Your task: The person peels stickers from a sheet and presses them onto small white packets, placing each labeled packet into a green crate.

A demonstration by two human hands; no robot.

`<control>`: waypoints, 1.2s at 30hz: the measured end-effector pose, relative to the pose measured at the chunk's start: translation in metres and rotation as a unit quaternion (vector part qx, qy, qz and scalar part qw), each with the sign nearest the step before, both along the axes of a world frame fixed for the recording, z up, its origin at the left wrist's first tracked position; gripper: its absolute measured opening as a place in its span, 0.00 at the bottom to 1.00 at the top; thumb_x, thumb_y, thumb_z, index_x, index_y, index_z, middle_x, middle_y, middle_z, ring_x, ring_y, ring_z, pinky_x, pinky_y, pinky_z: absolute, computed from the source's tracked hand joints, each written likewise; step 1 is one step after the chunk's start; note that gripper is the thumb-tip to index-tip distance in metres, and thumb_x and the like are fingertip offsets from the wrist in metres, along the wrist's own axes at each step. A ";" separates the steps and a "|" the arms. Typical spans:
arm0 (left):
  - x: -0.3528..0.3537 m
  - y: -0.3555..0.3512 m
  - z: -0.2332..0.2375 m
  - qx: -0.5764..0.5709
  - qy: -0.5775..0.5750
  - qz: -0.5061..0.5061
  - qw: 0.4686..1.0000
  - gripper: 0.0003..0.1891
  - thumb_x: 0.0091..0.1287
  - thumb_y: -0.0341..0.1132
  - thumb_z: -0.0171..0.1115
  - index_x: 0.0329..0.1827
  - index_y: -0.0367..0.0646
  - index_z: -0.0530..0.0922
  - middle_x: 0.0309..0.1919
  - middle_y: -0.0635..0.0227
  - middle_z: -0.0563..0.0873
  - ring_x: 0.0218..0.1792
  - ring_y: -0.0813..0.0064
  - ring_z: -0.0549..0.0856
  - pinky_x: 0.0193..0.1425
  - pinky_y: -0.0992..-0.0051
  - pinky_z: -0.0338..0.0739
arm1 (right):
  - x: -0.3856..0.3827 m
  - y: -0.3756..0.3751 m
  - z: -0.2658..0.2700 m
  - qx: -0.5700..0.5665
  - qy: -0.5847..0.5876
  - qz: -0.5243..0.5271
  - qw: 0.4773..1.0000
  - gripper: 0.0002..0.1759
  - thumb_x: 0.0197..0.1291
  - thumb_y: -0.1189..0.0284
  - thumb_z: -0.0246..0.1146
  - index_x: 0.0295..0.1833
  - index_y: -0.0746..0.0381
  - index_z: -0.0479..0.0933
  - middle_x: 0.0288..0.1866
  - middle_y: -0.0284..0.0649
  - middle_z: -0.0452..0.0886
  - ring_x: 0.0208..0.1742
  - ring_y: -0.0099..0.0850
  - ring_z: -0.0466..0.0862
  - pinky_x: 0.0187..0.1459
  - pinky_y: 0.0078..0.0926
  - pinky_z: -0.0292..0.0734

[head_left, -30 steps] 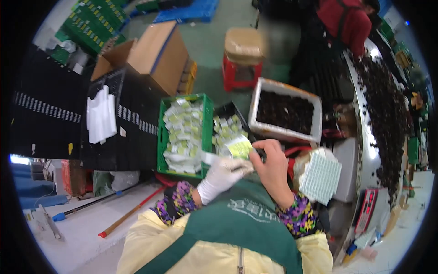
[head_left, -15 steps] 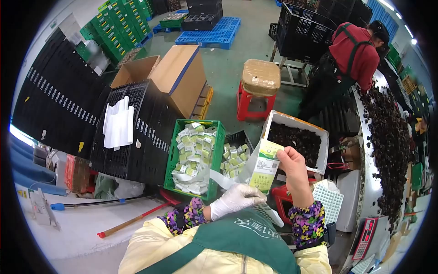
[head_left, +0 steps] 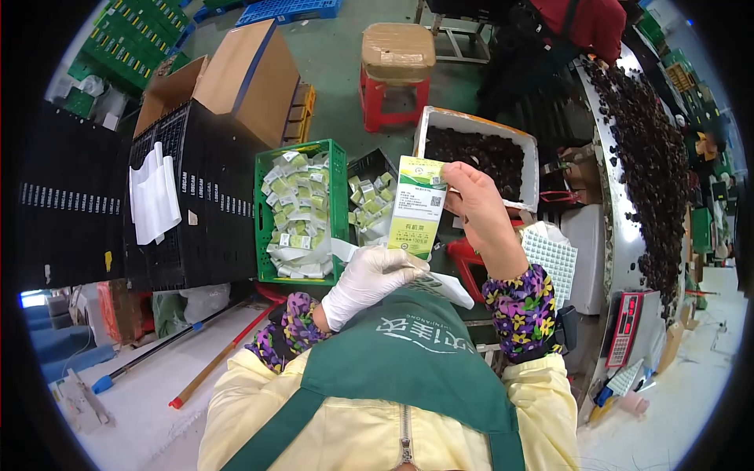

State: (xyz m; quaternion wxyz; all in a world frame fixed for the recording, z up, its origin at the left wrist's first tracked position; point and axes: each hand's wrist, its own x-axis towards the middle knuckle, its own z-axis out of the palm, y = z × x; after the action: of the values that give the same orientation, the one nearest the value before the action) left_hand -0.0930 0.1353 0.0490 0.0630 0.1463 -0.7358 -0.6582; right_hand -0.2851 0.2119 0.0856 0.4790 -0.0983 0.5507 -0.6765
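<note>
A green crate (head_left: 302, 147) full of small packets stands on the floor, touching a smaller black crate (head_left: 369, 161) that holds more. Beyond them are a white tub (head_left: 475, 124) of dark dried pieces, a red stool (head_left: 390, 106) bearing a wrapped parcel (head_left: 398, 53), and an open cardboard box (head_left: 243, 82). A white cloth (head_left: 153, 196) lies on the stacked black crates (head_left: 208, 220).

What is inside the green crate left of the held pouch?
The green crate holds a loose heap of small white-and-green packets. Its floor and lower layers are hidden under the heap. The pouch, held by right hand and left hand, is right of it.
</note>
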 end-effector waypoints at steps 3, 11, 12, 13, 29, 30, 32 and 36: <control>0.001 0.000 -0.002 0.001 0.015 -0.005 1.000 0.06 0.60 0.31 0.69 0.40 0.41 0.86 0.37 0.62 0.88 0.41 0.70 0.87 0.48 0.73 0.79 | -0.001 0.001 -0.004 -0.015 0.002 -0.003 1.000 0.09 0.69 0.67 0.58 0.40 0.61 0.78 0.38 0.30 0.82 0.38 0.17 0.79 0.45 0.19 0.73; 0.002 0.008 0.001 0.005 0.012 -0.034 0.999 0.06 0.61 0.31 0.68 0.39 0.41 0.86 0.36 0.63 0.89 0.41 0.71 0.87 0.47 0.73 0.79 | -0.011 -0.003 -0.020 -0.027 0.072 -0.049 0.996 0.11 0.68 0.67 0.60 0.43 0.65 0.79 0.37 0.31 0.82 0.38 0.16 0.78 0.42 0.18 0.73; 0.002 0.009 -0.001 0.004 0.023 -0.011 1.000 0.06 0.60 0.32 0.68 0.39 0.41 0.86 0.36 0.64 0.89 0.40 0.70 0.88 0.47 0.73 0.79 | -0.011 -0.001 -0.020 -0.026 0.070 -0.048 0.996 0.11 0.68 0.67 0.60 0.43 0.65 0.79 0.37 0.31 0.82 0.38 0.16 0.78 0.42 0.18 0.73; 0.002 0.009 -0.002 0.002 0.032 0.013 0.999 0.07 0.60 0.32 0.69 0.38 0.41 0.86 0.35 0.64 0.89 0.39 0.69 0.88 0.46 0.72 0.79 | -0.009 0.001 -0.018 0.025 0.195 -0.079 0.977 0.11 0.67 0.69 0.60 0.47 0.66 0.79 0.38 0.31 0.81 0.38 0.16 0.77 0.41 0.16 0.73; -0.008 0.002 0.006 -0.348 0.137 0.046 0.926 0.09 0.52 0.36 0.72 0.36 0.54 0.86 0.37 0.71 0.88 0.33 0.65 0.85 0.41 0.69 0.77 | 0.048 0.024 -0.019 0.007 0.330 0.045 0.943 0.14 0.56 0.81 0.60 0.49 0.66 0.76 0.43 0.33 0.74 0.39 0.21 0.74 0.46 0.20 0.71; -0.007 0.002 0.010 -0.375 0.130 0.048 0.917 0.09 0.51 0.36 0.72 0.36 0.55 0.86 0.38 0.72 0.88 0.32 0.66 0.85 0.39 0.69 0.77 | 0.048 0.023 -0.016 0.020 0.337 0.056 0.940 0.14 0.55 0.81 0.59 0.49 0.67 0.76 0.42 0.33 0.74 0.38 0.21 0.74 0.46 0.20 0.71; -0.006 0.002 0.014 -0.397 0.156 0.055 0.903 0.10 0.51 0.36 0.73 0.37 0.55 0.86 0.38 0.70 0.88 0.34 0.65 0.85 0.40 0.69 0.77 | 0.046 0.020 -0.017 0.032 0.343 0.065 0.936 0.15 0.55 0.82 0.58 0.50 0.67 0.75 0.42 0.32 0.74 0.38 0.22 0.74 0.46 0.20 0.71; -0.006 -0.004 0.012 -0.374 0.177 0.080 0.907 0.13 0.48 0.33 0.74 0.39 0.55 0.86 0.37 0.66 0.88 0.37 0.60 0.85 0.42 0.67 0.79 | 0.026 0.032 -0.037 0.048 0.166 0.005 0.985 0.15 0.58 0.79 0.58 0.52 0.66 0.75 0.41 0.31 0.77 0.40 0.20 0.73 0.48 0.19 0.71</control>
State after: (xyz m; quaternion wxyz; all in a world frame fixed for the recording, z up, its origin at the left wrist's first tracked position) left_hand -0.0985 0.1311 0.0612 0.2949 0.0518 -0.8904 -0.3429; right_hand -0.2590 0.2435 0.0489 0.3884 -0.1891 0.6543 -0.6206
